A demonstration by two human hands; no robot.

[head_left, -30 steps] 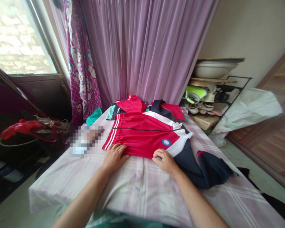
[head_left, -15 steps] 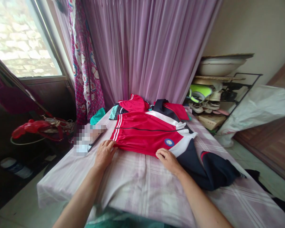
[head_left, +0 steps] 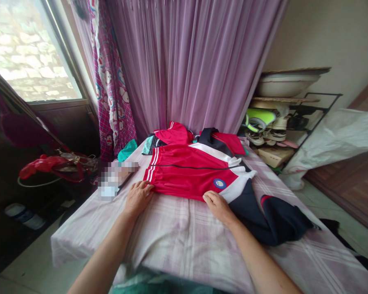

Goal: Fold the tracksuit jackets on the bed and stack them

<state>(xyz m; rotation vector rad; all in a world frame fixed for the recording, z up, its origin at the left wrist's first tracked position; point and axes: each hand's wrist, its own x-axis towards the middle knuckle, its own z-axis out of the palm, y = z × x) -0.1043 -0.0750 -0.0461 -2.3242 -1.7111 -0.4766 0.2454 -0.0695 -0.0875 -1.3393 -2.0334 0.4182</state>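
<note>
Head view: a red zip-up sports jacket with white stripes and navy panels [head_left: 187, 173] lies flattened on the pale lilac checked tablecloth [head_left: 178, 245]. Its body looks smoothed and squared. The navy sleeve [head_left: 276, 222] sprawls unfolded to the right, so the folding seems about half done. The left hand [head_left: 138, 198] rests flat, fingers extended onto the jacket's near left corner. The right hand [head_left: 217, 206] has its fingers curled at the near hem; whether they pinch the fabric cannot be told. Folded red garments [head_left: 174, 134] sit beyond.
</note>
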